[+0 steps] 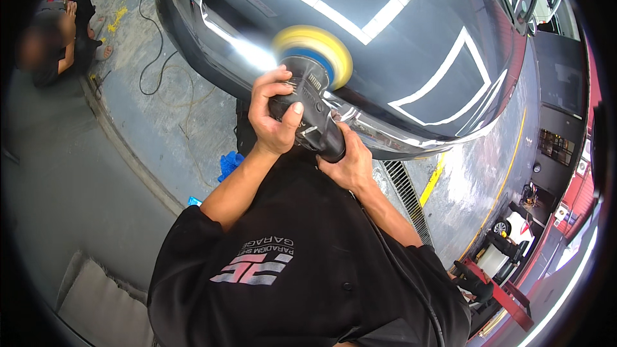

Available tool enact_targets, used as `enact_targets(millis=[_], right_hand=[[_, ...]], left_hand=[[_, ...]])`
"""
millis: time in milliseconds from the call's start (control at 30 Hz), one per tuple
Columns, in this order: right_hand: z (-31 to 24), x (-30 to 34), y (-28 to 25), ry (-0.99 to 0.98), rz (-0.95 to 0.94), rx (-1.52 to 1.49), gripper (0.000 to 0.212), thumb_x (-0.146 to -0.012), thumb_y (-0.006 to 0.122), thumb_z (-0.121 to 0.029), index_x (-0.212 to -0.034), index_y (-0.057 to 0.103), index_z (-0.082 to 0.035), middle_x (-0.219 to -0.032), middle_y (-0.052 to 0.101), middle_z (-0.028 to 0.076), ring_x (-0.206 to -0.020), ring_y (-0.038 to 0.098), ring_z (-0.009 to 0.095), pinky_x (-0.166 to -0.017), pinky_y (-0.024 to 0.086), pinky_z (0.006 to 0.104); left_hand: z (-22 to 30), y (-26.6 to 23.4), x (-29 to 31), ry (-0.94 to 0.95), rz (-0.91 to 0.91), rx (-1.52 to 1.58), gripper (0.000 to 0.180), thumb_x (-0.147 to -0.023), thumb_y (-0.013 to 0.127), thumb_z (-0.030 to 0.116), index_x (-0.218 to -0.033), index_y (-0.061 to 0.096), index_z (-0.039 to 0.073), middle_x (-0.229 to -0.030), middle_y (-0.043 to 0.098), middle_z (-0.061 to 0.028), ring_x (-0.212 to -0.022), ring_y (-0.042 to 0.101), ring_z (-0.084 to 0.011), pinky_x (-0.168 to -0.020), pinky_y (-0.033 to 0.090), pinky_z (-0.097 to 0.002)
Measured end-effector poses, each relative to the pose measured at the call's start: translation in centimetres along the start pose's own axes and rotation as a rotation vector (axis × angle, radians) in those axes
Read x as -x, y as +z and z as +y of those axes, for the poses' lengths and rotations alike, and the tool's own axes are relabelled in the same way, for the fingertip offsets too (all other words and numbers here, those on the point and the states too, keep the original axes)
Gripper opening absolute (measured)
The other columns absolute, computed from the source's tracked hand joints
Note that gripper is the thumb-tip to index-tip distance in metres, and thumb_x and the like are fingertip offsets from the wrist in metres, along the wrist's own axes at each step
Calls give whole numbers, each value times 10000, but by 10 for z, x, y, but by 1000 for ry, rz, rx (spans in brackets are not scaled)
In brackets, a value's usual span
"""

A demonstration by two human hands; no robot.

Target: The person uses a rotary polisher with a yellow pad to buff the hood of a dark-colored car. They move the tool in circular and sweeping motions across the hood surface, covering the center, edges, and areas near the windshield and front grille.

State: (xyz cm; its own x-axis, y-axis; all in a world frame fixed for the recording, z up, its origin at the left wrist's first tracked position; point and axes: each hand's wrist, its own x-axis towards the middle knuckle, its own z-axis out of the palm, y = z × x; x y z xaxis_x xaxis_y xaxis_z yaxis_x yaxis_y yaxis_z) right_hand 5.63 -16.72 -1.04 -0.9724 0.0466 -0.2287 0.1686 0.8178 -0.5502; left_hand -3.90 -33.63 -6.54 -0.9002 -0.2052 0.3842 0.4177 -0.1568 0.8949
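Note:
Both hands grip a black power polisher [310, 106] with a round yellow pad [337, 58] on a blue backing. My left hand [272, 112] is closed around the front of its body, near the pad. My right hand [350, 159] wraps the rear end of the handle. The pad, smeared as if spinning, meets the dark glossy car panel [398, 51] close to its chrome-trimmed edge. White tape strips [385, 19] outline angular shapes on the panel. A black cord [411, 276] runs down over my right side.
A person [58, 38] crouches on the floor at the far left. A dark cable [143, 51] lies on the grey floor near the car. Below the car's edge is a blue cloth [229, 164]. A floor drain grate [408, 199] and a white vehicle [514, 234] are at the right.

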Motion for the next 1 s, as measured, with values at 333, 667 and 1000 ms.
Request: enact_targets(millis=[333,667,1000], right_hand=[[59,72,-34,213,89,-82,781,-627,851,-182,-1332,529,-88,-1073,702,188,-979,705,378,-850,565,445],[111,106,-66,188,142,6,791,-597,864,-168,-1316,555,-49,-1052,708,175,-947,720,329,-844,570,412],[105,66,-72,17,3,-24,752,-679,798,-296,-1358,534,-111,-1157,674,172,-1074,661,357,-901,548,434]], left_hand=[[27,75,45,6,-233,21,301,-756,762,157,-1002,620,58,-1189,603,-154,-1210,555,-363,-1116,366,-534],[34,127,80,31,-339,51,325,-770,776,146,-1030,604,54,-1231,578,-174,-1245,540,-381,-1108,373,-542],[12,109,80,53,-137,-78,273,-833,718,191,-1022,587,45,-1217,589,-180,-1226,546,-388,-1090,401,-528]])
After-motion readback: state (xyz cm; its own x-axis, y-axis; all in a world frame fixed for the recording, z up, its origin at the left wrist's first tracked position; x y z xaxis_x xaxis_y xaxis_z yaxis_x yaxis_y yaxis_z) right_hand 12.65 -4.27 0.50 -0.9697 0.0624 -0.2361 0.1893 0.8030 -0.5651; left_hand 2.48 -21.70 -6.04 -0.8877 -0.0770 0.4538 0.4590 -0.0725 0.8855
